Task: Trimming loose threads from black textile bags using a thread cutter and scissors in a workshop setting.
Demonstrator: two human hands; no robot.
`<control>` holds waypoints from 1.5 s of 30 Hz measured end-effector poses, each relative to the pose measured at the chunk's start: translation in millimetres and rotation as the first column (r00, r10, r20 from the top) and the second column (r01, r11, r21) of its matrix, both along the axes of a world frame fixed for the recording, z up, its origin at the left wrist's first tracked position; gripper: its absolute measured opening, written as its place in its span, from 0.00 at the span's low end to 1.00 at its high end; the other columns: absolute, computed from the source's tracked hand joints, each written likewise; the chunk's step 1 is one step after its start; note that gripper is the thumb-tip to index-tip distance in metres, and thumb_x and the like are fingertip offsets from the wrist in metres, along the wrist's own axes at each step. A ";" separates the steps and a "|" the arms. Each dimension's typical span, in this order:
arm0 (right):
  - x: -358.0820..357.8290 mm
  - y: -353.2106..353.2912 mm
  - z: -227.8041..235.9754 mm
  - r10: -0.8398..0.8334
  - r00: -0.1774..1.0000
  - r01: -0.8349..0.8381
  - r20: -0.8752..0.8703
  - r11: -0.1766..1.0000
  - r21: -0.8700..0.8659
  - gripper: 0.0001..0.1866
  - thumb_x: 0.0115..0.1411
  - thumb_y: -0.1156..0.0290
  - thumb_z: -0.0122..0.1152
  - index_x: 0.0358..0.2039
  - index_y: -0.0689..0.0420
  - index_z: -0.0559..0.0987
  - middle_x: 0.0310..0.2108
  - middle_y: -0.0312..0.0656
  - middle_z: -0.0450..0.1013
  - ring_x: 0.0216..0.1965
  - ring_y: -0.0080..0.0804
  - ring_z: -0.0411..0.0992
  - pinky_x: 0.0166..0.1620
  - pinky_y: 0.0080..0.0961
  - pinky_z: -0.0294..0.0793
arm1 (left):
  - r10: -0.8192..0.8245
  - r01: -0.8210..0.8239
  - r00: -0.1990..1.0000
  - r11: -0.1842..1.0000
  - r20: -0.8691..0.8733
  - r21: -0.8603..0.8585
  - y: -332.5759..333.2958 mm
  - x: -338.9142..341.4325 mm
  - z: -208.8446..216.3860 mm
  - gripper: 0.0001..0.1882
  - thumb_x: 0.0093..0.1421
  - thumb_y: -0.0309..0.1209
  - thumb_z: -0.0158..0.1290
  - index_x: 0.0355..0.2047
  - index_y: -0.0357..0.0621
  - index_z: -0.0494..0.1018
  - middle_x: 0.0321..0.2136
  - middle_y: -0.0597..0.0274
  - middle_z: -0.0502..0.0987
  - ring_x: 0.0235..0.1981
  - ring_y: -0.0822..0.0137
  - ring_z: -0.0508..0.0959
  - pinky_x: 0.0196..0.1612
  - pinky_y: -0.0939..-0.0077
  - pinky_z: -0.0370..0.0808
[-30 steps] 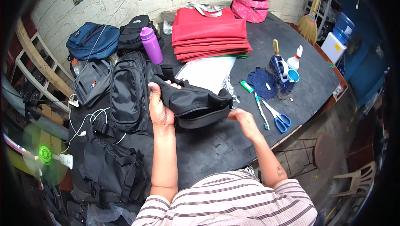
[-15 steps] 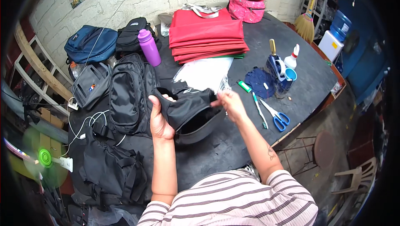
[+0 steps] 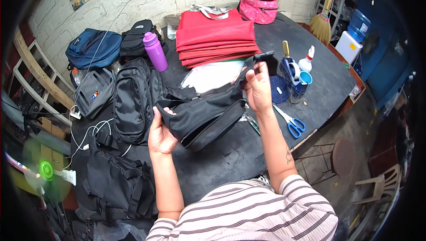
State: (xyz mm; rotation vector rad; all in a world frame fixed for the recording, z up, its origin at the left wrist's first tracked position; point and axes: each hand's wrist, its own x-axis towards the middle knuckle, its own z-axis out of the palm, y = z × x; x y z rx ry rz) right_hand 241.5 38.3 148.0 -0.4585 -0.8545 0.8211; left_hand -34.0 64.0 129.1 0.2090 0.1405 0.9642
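A black waist bag [image 3: 202, 115] is held up over the dark table, its zipped front opening parted a little. My left hand [image 3: 161, 135] grips the bag's left end, thumb at the near side and the other fingers partly behind the cloth. At the right end, my right hand [image 3: 258, 89] is closed on the bag's strap, and a dark strap end [image 3: 267, 58] sticks out above the fingers. Blue-handled scissors [image 3: 294, 125] lie just right of my right wrist. A toothbrush [image 3: 253, 124] is mostly hidden by the bag and my right forearm.
Black backpacks [image 3: 135, 101] and a crumpled black bag [image 3: 117, 179] crowd the left side. A purple bottle [image 3: 155, 52] stands behind them. Folded red fabric [image 3: 215, 36] is stacked at the back. To the right is a holder [image 3: 290, 70] with tape, near a white bottle [image 3: 306, 61].
My right hand has moved up and away from the opening and now holds the strap. The bag's right end has risen, its opening looks narrower, and the green-and-white item is now covered.
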 end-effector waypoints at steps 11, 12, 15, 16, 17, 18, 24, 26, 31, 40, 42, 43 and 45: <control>28.8 24.7 -24.3 0.008 0.998 0.025 0.066 0.881 -0.473 0.10 0.52 0.74 0.64 0.29 0.53 0.69 0.19 0.29 0.65 0.17 0.17 0.59 0.22 0.16 0.58 | -0.097 0.086 0.975 0.994 -0.198 -0.067 57.9 -23.7 -67.9 0.20 0.61 0.42 0.49 0.44 0.38 0.72 0.44 0.56 0.76 0.48 0.64 0.74 0.59 0.68 0.64; 33.7 22.3 -33.7 0.048 0.997 -0.070 -0.060 0.885 -0.460 0.10 0.52 0.75 0.63 0.29 0.52 0.69 0.21 0.30 0.67 0.19 0.20 0.63 0.25 0.16 0.62 | -0.018 -0.001 0.976 0.996 -0.216 -0.088 46.5 -6.2 -59.4 0.21 0.61 0.42 0.49 0.46 0.37 0.71 0.46 0.54 0.74 0.50 0.61 0.73 0.59 0.65 0.63; 27.6 7.5 -26.3 -0.009 0.998 -0.010 -0.066 0.959 -0.284 0.14 0.49 0.83 0.63 0.30 0.53 0.68 0.24 0.34 0.69 0.26 0.23 0.70 0.31 0.19 0.68 | -0.159 0.148 0.954 0.987 -0.255 -0.060 46.9 -10.2 -71.7 0.25 0.62 0.45 0.47 0.49 0.37 0.69 0.49 0.53 0.73 0.51 0.57 0.72 0.59 0.58 0.62; 25.3 5.8 -20.8 -0.068 0.996 0.053 -0.062 0.975 -0.217 0.16 0.46 0.85 0.64 0.31 0.54 0.68 0.25 0.33 0.69 0.27 0.21 0.69 0.31 0.19 0.68 | -0.164 0.153 0.952 0.986 -0.258 -0.060 48.8 -10.7 -75.8 0.25 0.62 0.45 0.47 0.49 0.37 0.69 0.49 0.53 0.73 0.51 0.57 0.72 0.59 0.58 0.62; 20.7 5.7 -18.9 -0.074 0.997 0.068 -0.025 0.979 -0.190 0.16 0.47 0.84 0.64 0.32 0.53 0.69 0.27 0.33 0.69 0.28 0.21 0.69 0.31 0.18 0.68 | -0.128 0.114 0.951 0.991 -0.283 -0.068 54.4 -11.7 -83.0 0.26 0.61 0.46 0.48 0.49 0.37 0.69 0.49 0.53 0.73 0.51 0.56 0.72 0.59 0.57 0.63; 16.2 5.4 -16.8 -0.081 0.997 0.082 0.010 0.983 -0.163 0.17 0.47 0.83 0.64 0.33 0.52 0.69 0.30 0.32 0.70 0.28 0.20 0.69 0.32 0.17 0.68 | -0.093 0.074 0.947 0.994 -0.308 -0.075 59.8 -13.1 -89.4 0.27 0.61 0.47 0.48 0.50 0.36 0.68 0.48 0.53 0.73 0.51 0.56 0.72 0.58 0.55 0.63; 14.9 2.0 -16.1 -0.117 0.993 0.108 -0.032 0.972 -0.208 0.17 0.47 0.84 0.64 0.39 0.60 0.76 0.32 0.34 0.73 0.29 0.18 0.70 0.32 0.13 0.68 | -0.030 0.016 0.914 0.999 -0.404 -0.038 56.9 -8.9 -83.7 0.30 0.60 0.50 0.48 0.50 0.35 0.68 0.48 0.49 0.73 0.51 0.53 0.72 0.57 0.54 0.65; 21.2 4.9 -23.3 -0.121 0.991 0.105 -0.059 0.971 -0.217 0.16 0.47 0.84 0.63 0.39 0.61 0.76 0.32 0.34 0.74 0.28 0.18 0.71 0.31 0.13 0.68 | 0.045 -0.046 0.962 0.999 -0.270 0.001 55.2 -11.6 -74.1 0.23 0.61 0.44 0.48 0.46 0.36 0.70 0.45 0.52 0.75 0.48 0.57 0.74 0.54 0.58 0.68; 26.2 3.2 -31.3 -0.152 0.978 0.120 -0.143 0.970 -0.212 0.17 0.49 0.84 0.62 0.41 0.61 0.76 0.32 0.35 0.74 0.29 0.20 0.72 0.31 0.13 0.69 | 0.176 -0.134 0.966 0.967 -0.187 0.217 27.1 -14.7 -31.7 0.14 0.63 0.36 0.48 0.38 0.38 0.74 0.39 0.58 0.78 0.42 0.64 0.78 0.49 0.66 0.73; 70.3 21.2 -54.7 -0.179 0.365 0.710 0.914 0.688 -0.149 0.11 0.51 0.75 0.60 0.36 0.62 0.77 0.22 0.46 0.74 0.26 0.30 0.74 0.32 0.27 0.73 | -0.118 0.150 0.987 0.931 -0.113 0.333 -1.9 29.0 41.1 0.15 0.65 0.31 0.42 0.44 0.33 0.71 0.44 0.52 0.75 0.48 0.59 0.73 0.58 0.61 0.63; 64.1 9.1 -56.2 -0.179 0.262 0.778 0.948 0.621 -0.097 0.08 0.51 0.74 0.60 0.32 0.63 0.77 0.25 0.48 0.74 0.27 0.33 0.74 0.34 0.29 0.72 | -0.076 0.134 0.982 0.928 -0.173 0.349 -3.3 46.0 48.0 0.14 0.64 0.30 0.42 0.43 0.33 0.71 0.44 0.52 0.75 0.48 0.61 0.72 0.57 0.62 0.63; 51.9 -1.5 -45.3 -0.321 0.283 0.800 0.904 0.599 -0.038 0.08 0.52 0.74 0.60 0.31 0.63 0.77 0.25 0.47 0.74 0.26 0.31 0.74 0.33 0.28 0.72 | -0.059 0.119 0.982 0.932 -0.180 0.341 0.0 53.3 46.3 0.13 0.64 0.30 0.43 0.42 0.33 0.71 0.43 0.53 0.75 0.48 0.61 0.73 0.57 0.62 0.63; 12.2 -29.1 -14.7 -0.505 0.452 0.755 0.735 0.655 -0.015 0.06 0.53 0.74 0.60 0.28 0.63 0.76 0.23 0.41 0.71 0.23 0.26 0.68 0.29 0.22 0.68 | -0.020 0.079 0.982 0.946 -0.187 0.315 5.9 61.6 40.0 0.11 0.63 0.29 0.44 0.39 0.35 0.72 0.40 0.54 0.76 0.46 0.62 0.73 0.55 0.64 0.64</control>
